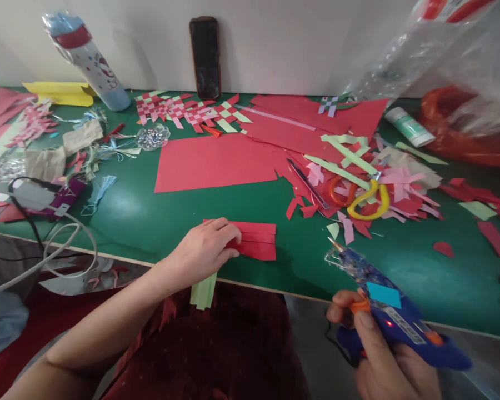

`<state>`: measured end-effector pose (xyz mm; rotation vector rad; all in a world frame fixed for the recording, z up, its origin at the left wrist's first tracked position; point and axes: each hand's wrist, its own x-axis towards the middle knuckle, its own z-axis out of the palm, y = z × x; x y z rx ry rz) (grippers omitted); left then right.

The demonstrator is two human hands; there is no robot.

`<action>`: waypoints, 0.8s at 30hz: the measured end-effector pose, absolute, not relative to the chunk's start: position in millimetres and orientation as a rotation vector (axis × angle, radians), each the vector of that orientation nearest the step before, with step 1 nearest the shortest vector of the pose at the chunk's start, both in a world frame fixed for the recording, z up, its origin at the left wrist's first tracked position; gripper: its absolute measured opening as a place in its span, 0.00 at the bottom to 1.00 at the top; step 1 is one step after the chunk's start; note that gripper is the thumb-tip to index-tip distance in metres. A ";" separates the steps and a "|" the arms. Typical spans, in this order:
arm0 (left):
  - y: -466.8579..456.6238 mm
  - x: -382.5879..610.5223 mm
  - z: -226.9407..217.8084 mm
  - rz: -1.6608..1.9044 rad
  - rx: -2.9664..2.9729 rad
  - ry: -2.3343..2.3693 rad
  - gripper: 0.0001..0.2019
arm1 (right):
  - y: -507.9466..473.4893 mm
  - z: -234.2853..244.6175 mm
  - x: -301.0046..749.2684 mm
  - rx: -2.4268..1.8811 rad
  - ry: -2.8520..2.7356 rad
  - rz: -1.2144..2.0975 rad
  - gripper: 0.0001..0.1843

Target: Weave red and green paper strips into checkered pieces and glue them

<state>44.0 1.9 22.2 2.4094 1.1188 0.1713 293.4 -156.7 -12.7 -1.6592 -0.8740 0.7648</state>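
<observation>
My left hand [210,247] lies with curled fingers over a red slit paper piece [258,240] near the table's front edge and grips it. Light green paper strips [203,291] hang from under that hand past the edge. In my right hand [379,339] is a blue hot glue gun [394,314] with an orange trigger, its fingers wrapped around the handle. The nozzle points up and left over the table, apart from the paper, and a small red light glows on the body. Farther back lies a large red paper sheet [216,161].
Scissors [369,205] rest among paper scraps on the right, with a pen [308,183] beside them. Woven paper pieces [183,111], a phone [205,58] and a bottle [94,64] stand or lie at the back. Cables [73,228] and tassels [102,191] are at left.
</observation>
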 end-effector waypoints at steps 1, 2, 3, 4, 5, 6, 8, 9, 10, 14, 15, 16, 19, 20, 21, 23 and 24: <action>2.1 43.8 21.4 0.189 2.399 1.110 0.05 | -157.0 -12.0 294.2 -1.671 -0.886 0.755 0.11; 2.3 43.5 20.6 0.209 2.387 1.101 0.05 | -156.9 -10.6 294.6 -1.686 -0.901 0.745 0.11; 2.6 43.0 19.9 0.229 2.375 1.091 0.05 | -156.6 -8.6 294.7 -1.695 -0.921 0.732 0.11; 3.0 42.4 19.3 0.249 2.362 1.079 0.06 | -155.8 -6.2 294.7 -1.706 -0.942 0.726 0.12; 3.4 41.6 19.0 0.269 2.347 1.069 0.06 | -154.6 -3.4 294.6 -1.719 -0.966 0.724 0.12; 3.8 40.5 18.8 0.289 2.330 1.055 0.07 | -153.0 -0.6 294.6 -1.732 -0.996 0.731 0.12; 4.8 37.6 19.1 0.323 2.299 1.019 0.08 | -148.5 4.5 295.2 -1.727 -1.100 0.773 0.11; 5.3 35.8 19.3 0.336 2.285 0.997 0.08 | -145.8 6.5 295.6 -1.714 -1.166 0.805 0.11; 5.6 33.9 19.6 0.347 2.274 0.976 0.08 | -142.8 8.2 295.8 -1.696 -1.238 0.842 0.10; 6.4 28.1 19.1 0.363 2.251 0.941 0.06 | -130.5 13.6 292.7 -1.694 -1.386 0.960 0.09; 6.4 27.8 18.5 0.359 2.261 0.946 0.03 | -127.8 15.1 291.4 -1.712 -1.375 0.972 0.09; 6.4 28.1 17.9 0.353 2.280 0.950 0.04 | -125.4 16.6 290.4 -1.717 -1.368 0.973 0.09; 6.5 31.0 16.9 0.312 2.346 0.956 0.09 | -120.6 20.9 290.1 -1.679 -1.392 0.942 0.07; 6.5 32.3 16.9 0.292 2.355 0.963 0.08 | -119.9 22.1 290.5 -1.663 -1.410 0.931 0.07; 6.5 33.5 17.1 0.272 2.354 0.974 0.06 | -119.8 23.0 290.9 -1.661 -1.417 0.921 0.06; 6.2 35.3 17.5 0.248 2.339 0.992 0.04 | -120.8 23.7 291.0 -1.687 -1.402 0.910 0.07; 5.9 35.9 17.6 0.250 2.329 0.997 0.03 | -122.0 23.3 290.6 -1.697 -1.395 0.907 0.07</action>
